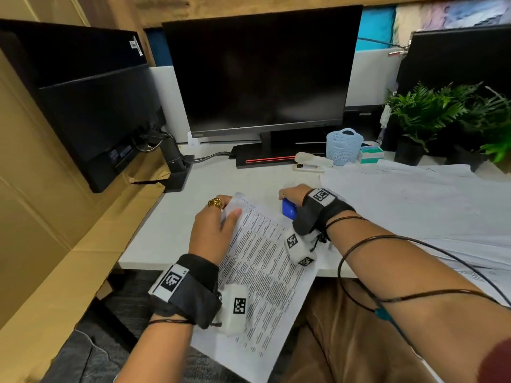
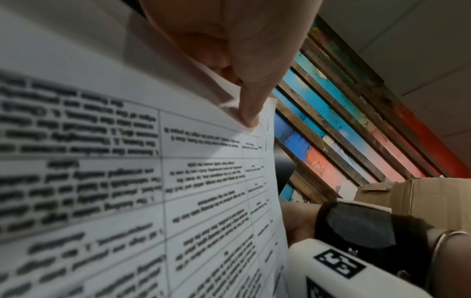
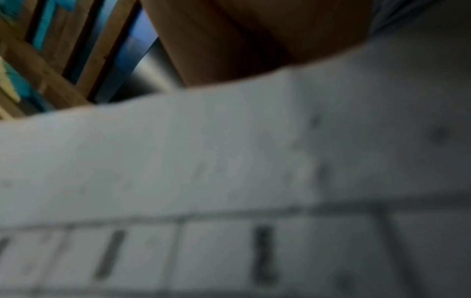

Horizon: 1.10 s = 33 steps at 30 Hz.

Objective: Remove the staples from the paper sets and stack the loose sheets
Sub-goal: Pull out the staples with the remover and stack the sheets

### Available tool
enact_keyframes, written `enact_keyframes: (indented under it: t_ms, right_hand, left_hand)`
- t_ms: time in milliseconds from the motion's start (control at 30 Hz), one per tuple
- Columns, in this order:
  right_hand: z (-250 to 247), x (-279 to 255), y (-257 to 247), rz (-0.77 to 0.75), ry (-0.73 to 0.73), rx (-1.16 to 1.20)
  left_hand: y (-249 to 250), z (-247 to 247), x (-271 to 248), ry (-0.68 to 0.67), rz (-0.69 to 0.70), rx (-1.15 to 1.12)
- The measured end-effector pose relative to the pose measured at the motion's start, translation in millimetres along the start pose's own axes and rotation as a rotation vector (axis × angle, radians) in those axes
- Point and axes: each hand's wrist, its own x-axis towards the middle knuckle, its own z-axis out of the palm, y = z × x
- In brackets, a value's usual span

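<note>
- A printed paper set (image 1: 257, 269) lies slanted on the near edge of a white counter (image 1: 171, 225); its lower half overhangs that edge, above the person's lap.
- The page carries a ruled table of dense black text; the print is too small or blurred to read in every view.
- The left hand (image 1: 213, 230) pinches the set's top left corner, thumb on the printed face, fingers behind. The left wrist view shows the thumb tip (image 2: 251, 119) pressing the corner where sheets fan apart.
- The right hand (image 1: 294, 196) has its grip curled round a blue staple remover (image 1: 289, 210), at the set's top right edge.
- Both wrists wear black straps with square black-and-white coded tags; no words are legible on them.
- A wide spread of loose sheets (image 1: 420, 205) covers the counter's right side.
- Bare counter lies left of the set and beyond it, up to a dark monitor (image 1: 262, 70).
- At the back stand a white stapler (image 1: 311, 163), a pale blue basket (image 1: 344, 146) and a potted plant (image 1: 431, 111).
</note>
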Motion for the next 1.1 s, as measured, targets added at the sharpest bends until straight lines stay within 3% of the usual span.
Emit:
enact_keyframes:
  t_ms: [100,333,433,567,600,733,867,967,1100]
  right_hand:
    - [-1.3,1.6,2.6,0.008,0.018,-0.253]
    - [-15.4,-2.1,6.1,-0.026,0.003,-0.419]
    - [-25.2,-27.4,1.8,-0.239,0.098,-0.305]
    - [-24.8,-86.2,6.5,-0.565,-0.094,-0.04]
    - [-23.1,-95.2,11.8,-0.611,-0.082,0.019]
    - [-20.8,-121.1,36.7,-0.822,0.268,0.186]
    - [-28.0,-141.1,59.7,-1.15,0.503,0.137]
    - [-38.8,-151.1,72.2,-1.255,0.51,0.157]
    - [-50.5,-163.6,80.2,-1.272,0.537,0.125]
  left_hand:
    - [-2.1,-2.5,-1.2,-0.01,-0.003,0.001]
    - [-3.5,-1.9,5.9,-0.021,-0.034,-0.03]
    - [-1.3,0.6,9.8,-0.017,-0.024,-0.06]
    - [15.1,4.5,9.5,0.033,0.095,-0.214]
    - [21.5,6.2,8.7,0.043,0.144,-0.264]
    - [39.9,9.1,4.1,0.093,0.406,-0.37]
    - [53.6,12.2,-2.7,0.18,0.595,-0.459]
    - [67.8,17.3,-11.7,0.144,0.593,-0.597]
    - [78.5,24.5,-16.3,0.105,0.56,-0.664]
